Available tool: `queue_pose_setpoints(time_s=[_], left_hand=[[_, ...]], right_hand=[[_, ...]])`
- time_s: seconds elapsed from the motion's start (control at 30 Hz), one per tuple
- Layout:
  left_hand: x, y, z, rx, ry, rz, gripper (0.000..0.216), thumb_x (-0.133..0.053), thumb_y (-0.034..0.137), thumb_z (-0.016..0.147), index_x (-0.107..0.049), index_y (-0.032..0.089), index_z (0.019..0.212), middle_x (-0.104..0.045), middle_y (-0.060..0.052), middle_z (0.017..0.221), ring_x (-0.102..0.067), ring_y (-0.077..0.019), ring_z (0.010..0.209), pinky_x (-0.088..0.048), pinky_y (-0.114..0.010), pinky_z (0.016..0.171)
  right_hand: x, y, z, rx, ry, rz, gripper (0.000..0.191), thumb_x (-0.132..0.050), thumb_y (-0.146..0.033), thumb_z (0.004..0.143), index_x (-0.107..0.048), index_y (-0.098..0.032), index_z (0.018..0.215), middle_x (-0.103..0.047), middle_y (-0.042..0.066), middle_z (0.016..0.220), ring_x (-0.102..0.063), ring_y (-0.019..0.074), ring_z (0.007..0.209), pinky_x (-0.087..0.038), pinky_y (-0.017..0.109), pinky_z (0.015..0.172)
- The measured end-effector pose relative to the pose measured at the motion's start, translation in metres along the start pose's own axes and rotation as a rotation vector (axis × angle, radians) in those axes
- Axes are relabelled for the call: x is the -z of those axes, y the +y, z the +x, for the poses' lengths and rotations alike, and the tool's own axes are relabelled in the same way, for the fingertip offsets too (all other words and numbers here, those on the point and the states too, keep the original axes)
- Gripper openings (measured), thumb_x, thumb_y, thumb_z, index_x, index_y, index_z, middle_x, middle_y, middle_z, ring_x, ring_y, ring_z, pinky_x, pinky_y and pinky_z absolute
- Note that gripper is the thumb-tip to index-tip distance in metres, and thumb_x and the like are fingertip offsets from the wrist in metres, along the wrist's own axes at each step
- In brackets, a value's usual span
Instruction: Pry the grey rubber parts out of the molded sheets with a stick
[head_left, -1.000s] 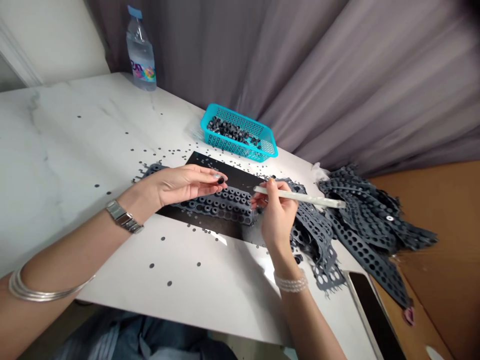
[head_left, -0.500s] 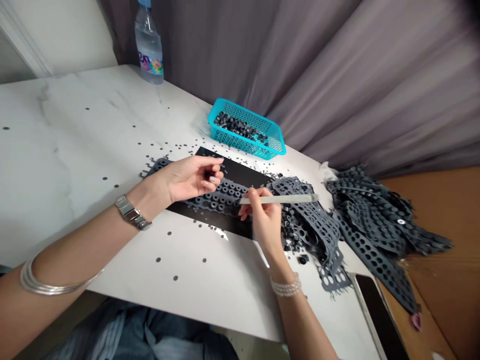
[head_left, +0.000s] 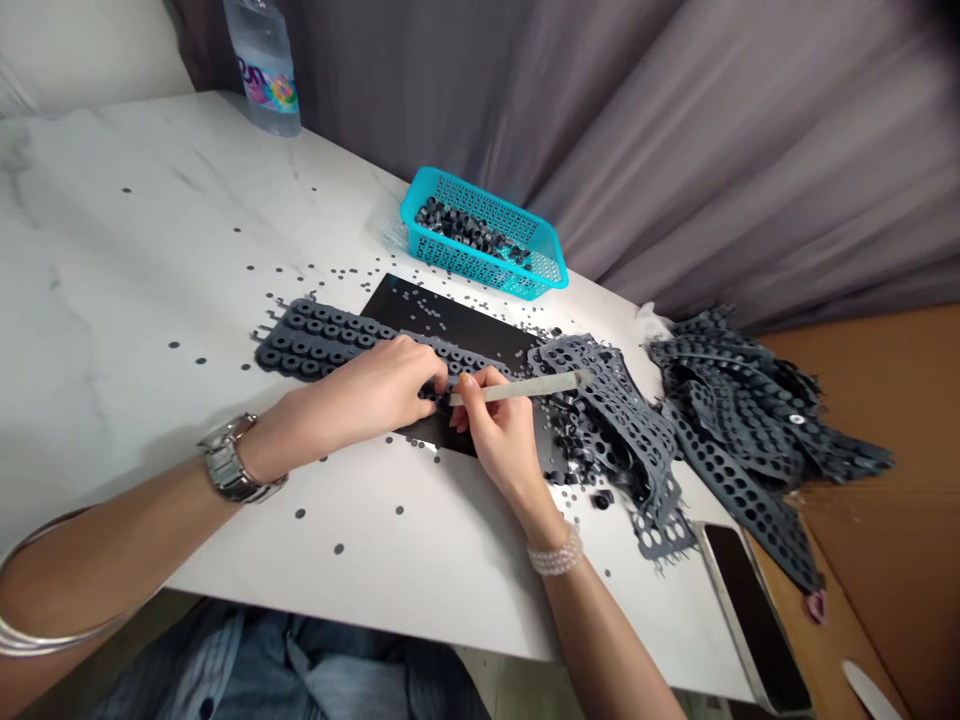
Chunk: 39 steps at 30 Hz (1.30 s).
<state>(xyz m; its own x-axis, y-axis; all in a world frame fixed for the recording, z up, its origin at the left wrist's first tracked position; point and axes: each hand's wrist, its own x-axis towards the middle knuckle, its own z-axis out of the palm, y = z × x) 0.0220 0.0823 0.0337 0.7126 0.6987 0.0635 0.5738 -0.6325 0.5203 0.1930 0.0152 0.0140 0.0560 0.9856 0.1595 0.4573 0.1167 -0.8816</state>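
Observation:
A grey rubber sheet with rows of ring-shaped parts lies across a black board. My left hand rests over it, fingers curled downward and closed at its near edge; whatever they pinch is hidden. Held in my right hand is a white pen-shaped tool, lying nearly level, its working end close to the left fingertips. Small black rings are heaped to the right of this hand, beside a crumpled punched-out rubber sheet.
Behind the board stands a turquoise basket of black rings. More rubber sheets pile up at the right, near a phone. A water bottle is at the back left. Small dark discs are scattered over the white table.
My left hand has come down onto the sheet and closed beside the tool's end. The right hand with its tool has shifted slightly left. The view has moved a little.

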Motion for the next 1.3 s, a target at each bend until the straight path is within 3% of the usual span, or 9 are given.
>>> queue_pose_setpoints(time_s=[0.27, 0.57, 0.73, 0.97, 1.17, 1.3], left_hand=[[-0.001, 0.005, 0.001, -0.013, 0.036, 0.027, 0.013, -0.055, 0.015, 0.075, -0.067, 0.019, 0.070, -0.065, -0.004, 0.069, -0.059, -0.0175, 0.067, -0.036, -0.030, 0.062], [-0.005, 0.004, 0.002, -0.031, 0.067, -0.015, 0.015, -0.056, 0.013, 0.075, -0.069, 0.017, 0.070, -0.063, -0.003, 0.063, -0.055, -0.0144, 0.059, -0.035, -0.028, 0.059], [0.002, -0.003, 0.008, -0.064, -0.045, -0.104, 0.018, -0.055, 0.016, 0.075, -0.071, 0.020, 0.069, -0.064, 0.001, 0.064, -0.050, -0.0109, 0.056, -0.034, -0.026, 0.060], [0.016, -0.010, 0.010, 0.107, -0.169, -0.158, 0.014, -0.061, 0.028, 0.072, -0.074, 0.022, 0.068, -0.045, 0.006, 0.046, -0.035, -0.0096, 0.045, -0.024, -0.027, 0.049], [0.006, -0.014, 0.011, 0.069, -0.101, -0.125, 0.014, -0.061, 0.024, 0.069, -0.075, 0.024, 0.068, -0.066, 0.003, 0.059, -0.054, -0.0121, 0.055, -0.035, -0.024, 0.056], [0.005, -0.015, 0.010, 0.052, -0.106, -0.108, 0.017, -0.059, 0.023, 0.070, -0.076, 0.024, 0.071, -0.067, 0.003, 0.059, -0.055, -0.0115, 0.055, -0.036, -0.023, 0.055]], right_hand=[[-0.001, -0.001, 0.000, 0.015, -0.003, -0.054, 0.034, -0.046, -0.044, 0.095, -0.050, -0.021, 0.070, -0.053, -0.003, 0.057, -0.048, 0.0116, 0.052, -0.035, 0.024, 0.052], [-0.005, -0.003, -0.001, 0.119, 0.014, -0.176, 0.030, -0.043, -0.035, 0.096, -0.046, -0.021, 0.069, -0.051, -0.003, 0.060, -0.045, 0.0111, 0.053, -0.033, 0.024, 0.053], [-0.008, -0.006, -0.003, 0.153, 0.010, -0.274, 0.025, -0.041, -0.030, 0.096, -0.044, -0.022, 0.073, -0.047, -0.003, 0.061, -0.043, 0.0114, 0.053, -0.030, 0.025, 0.054], [-0.008, -0.007, -0.002, 0.123, 0.020, -0.226, 0.027, -0.042, -0.030, 0.096, -0.043, -0.023, 0.069, -0.042, -0.004, 0.057, -0.038, 0.0113, 0.050, -0.026, 0.026, 0.052], [-0.003, -0.002, 0.000, 0.076, -0.014, -0.066, 0.031, -0.045, -0.040, 0.095, -0.049, -0.022, 0.071, -0.050, -0.003, 0.059, -0.045, 0.0116, 0.053, -0.033, 0.025, 0.053], [0.001, 0.000, 0.002, 0.075, -0.075, -0.021, 0.032, -0.046, -0.043, 0.095, -0.050, -0.022, 0.072, -0.053, -0.002, 0.060, -0.048, 0.0115, 0.054, -0.036, 0.024, 0.053]])
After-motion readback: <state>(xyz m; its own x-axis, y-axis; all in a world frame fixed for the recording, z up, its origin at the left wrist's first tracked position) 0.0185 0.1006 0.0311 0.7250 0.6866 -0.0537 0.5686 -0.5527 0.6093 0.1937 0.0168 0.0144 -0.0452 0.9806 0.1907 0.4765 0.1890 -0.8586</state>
